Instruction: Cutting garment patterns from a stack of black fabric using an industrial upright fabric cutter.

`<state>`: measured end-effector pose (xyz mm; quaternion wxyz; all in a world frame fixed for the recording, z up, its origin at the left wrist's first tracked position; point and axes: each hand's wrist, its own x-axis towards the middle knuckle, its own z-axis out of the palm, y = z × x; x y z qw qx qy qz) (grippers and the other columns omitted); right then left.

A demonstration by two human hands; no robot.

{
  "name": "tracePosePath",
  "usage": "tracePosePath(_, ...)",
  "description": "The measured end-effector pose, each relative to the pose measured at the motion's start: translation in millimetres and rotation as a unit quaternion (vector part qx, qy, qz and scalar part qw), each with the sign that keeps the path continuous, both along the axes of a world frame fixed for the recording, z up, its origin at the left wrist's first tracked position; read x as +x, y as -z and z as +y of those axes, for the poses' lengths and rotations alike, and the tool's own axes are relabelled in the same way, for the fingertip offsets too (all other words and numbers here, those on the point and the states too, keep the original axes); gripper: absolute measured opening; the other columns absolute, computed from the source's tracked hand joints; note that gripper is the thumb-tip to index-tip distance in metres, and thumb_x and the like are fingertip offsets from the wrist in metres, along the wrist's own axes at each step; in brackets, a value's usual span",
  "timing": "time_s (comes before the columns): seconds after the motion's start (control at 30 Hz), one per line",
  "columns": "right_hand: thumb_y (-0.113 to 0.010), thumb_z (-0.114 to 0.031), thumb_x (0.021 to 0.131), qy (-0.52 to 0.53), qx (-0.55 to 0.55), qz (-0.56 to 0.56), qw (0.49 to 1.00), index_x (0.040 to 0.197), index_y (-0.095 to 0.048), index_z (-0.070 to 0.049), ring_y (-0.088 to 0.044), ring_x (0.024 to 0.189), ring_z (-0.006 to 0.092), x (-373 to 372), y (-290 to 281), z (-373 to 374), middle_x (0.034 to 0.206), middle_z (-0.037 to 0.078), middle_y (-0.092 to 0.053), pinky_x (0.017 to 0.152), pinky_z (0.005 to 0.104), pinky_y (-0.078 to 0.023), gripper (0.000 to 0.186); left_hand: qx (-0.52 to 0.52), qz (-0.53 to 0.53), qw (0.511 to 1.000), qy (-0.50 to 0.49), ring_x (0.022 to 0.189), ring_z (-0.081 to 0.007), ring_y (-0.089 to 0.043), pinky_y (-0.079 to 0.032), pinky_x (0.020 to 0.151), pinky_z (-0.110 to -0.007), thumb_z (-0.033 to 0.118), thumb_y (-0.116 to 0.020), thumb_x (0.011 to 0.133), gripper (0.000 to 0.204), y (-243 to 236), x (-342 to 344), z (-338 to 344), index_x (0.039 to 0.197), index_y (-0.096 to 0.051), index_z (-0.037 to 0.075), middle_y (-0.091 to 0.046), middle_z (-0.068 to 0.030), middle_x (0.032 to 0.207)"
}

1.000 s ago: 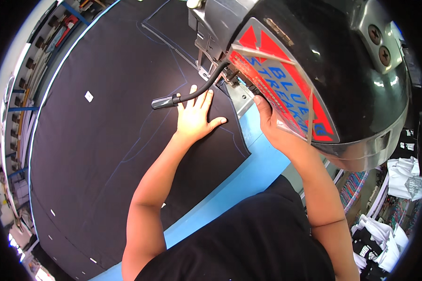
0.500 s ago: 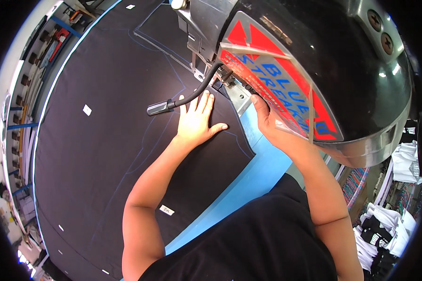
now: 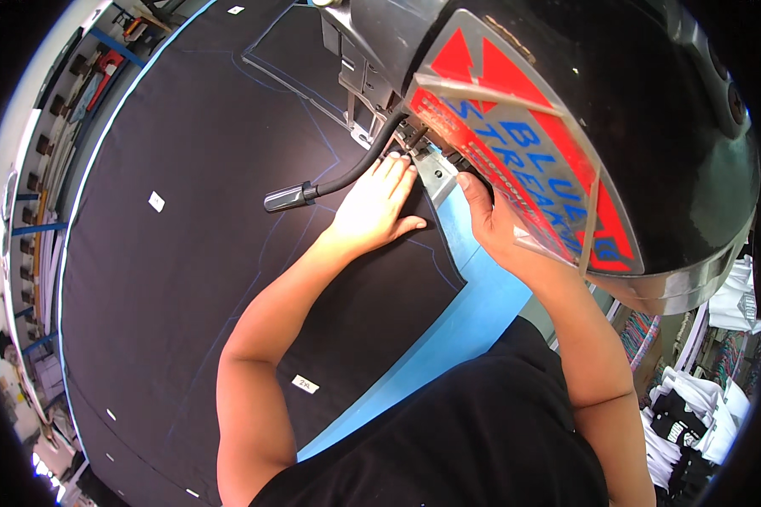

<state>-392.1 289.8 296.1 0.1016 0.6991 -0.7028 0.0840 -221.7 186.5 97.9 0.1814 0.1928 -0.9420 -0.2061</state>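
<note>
A black electric fabric cutting machine [image 3: 676,160] with a red, blue and silver label stands at the upper right. My right hand [image 3: 500,226] wraps its near side, thumb in sight, the other fingers hidden behind the housing. My left hand [image 3: 370,207] lies flat on black fabric [image 3: 203,177], palm down and thumb spread. Its fingertips are close to the machine's metal base plate [image 3: 436,176], under a bent lamp arm with a small lamp [image 3: 289,198]. Blue outlines mark the fabric, and a cut runs along its right edge by the plate.
Blue table surface [image 3: 448,329] shows between the fabric and my body. Small white labels [image 3: 156,200] lie scattered on the fabric. Shelving [image 3: 38,220] with rolls and tools lines the left wall. White and black garments [image 3: 681,418] lie piled at the lower right.
My left hand has slid right and slightly forward, nearer the base plate. The machine's housing has shifted a little to the right, with my right hand still on it.
</note>
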Motion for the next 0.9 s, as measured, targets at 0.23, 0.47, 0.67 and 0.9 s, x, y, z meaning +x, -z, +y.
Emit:
tracePosePath(0.23,-0.065,-0.038,0.103,0.009,0.019,-0.017,1.000,0.118,-0.071,-0.007,-0.071,0.092,0.0361,4.2,1.6,-6.3,0.106,0.016,-0.073,0.081,0.0450,-0.057,0.035,0.081,-0.031,0.996,0.006,0.146,-0.0453,-0.040,-0.030,0.124,-0.052,0.062,-0.076,0.082,0.098,11.8,-16.1,-2.5,0.144,-0.050,-0.009,-0.049,-0.0325,0.147)
tracePosePath(0.47,-0.065,-0.038,0.102,-0.008,-0.035,0.002,0.999,0.122,-0.070,-0.007,-0.071,0.101,0.0361,1.6,15.3,-5.0,0.113,0.016,-0.072,0.087,0.0447,-0.057,0.037,0.181,-0.001,0.983,0.017,0.146,-0.0452,-0.040,-0.029,0.124,-0.052,0.066,-0.072,0.084,0.099,14.2,-18.8,2.3,0.146,-0.049,-0.009,-0.049,-0.0316,0.147)
tracePosePath(0.67,-0.066,-0.038,0.102,0.014,0.012,0.023,1.000,0.125,-0.069,-0.008,-0.071,0.102,0.0365,8.4,7.6,-12.8,0.116,0.016,-0.071,0.087,0.0449,-0.057,0.038,0.119,0.022,0.992,0.032,0.146,-0.0449,-0.039,-0.027,0.125,-0.053,0.068,-0.069,0.085,0.099,8.9,-12.6,-14.2,0.147,-0.050,-0.006,-0.050,-0.0285,0.148)
tracePosePath(0.9,-0.067,-0.037,0.101,0.009,-0.037,0.046,0.998,0.125,-0.070,-0.006,-0.071,0.101,0.0386,17.8,5.4,-21.6,0.115,0.018,-0.071,0.087,0.0444,-0.057,0.039,-0.039,0.003,0.998,0.046,0.148,-0.0484,-0.034,-0.021,0.125,-0.059,0.072,-0.064,0.087,0.097,9.4,-7.5,-25.0,0.150,-0.050,0.001,-0.048,-0.0288,0.152)
